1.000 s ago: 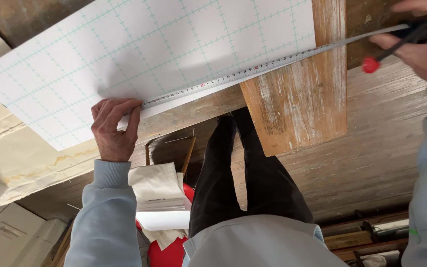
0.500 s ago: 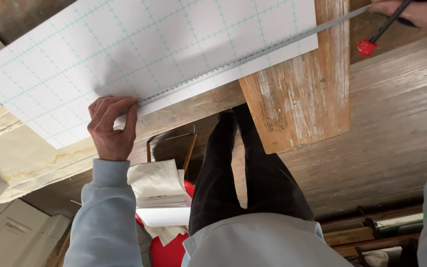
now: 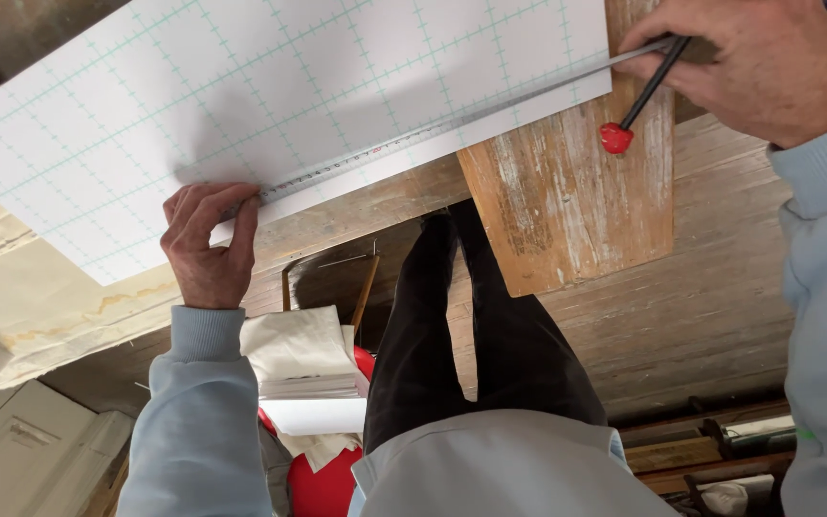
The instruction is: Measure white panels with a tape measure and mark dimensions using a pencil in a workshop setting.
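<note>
Left hand (image 3: 211,247) presses fingertips flat on metal ruler (image 3: 433,129), pinning it across white gridded sheet (image 3: 270,105). Right hand (image 3: 763,62) grips black pencil with red cap (image 3: 638,101) at ruler's far end. Good line likely needs firm ruler pressure, steady pencil. Sheet rests on worn wooden plank (image 3: 576,211); plank floor (image 3: 710,306), stacked papers (image 3: 303,359) below.

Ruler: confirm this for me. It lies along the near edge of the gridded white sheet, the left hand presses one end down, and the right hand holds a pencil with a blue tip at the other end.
One detail is wrong: the pencil tip is red, not blue, as the head view shows. The rest holds: the ruler lies along the near edge of the gridded white sheet, the left hand presses one end, and the right hand holds the pencil at the other.
</note>
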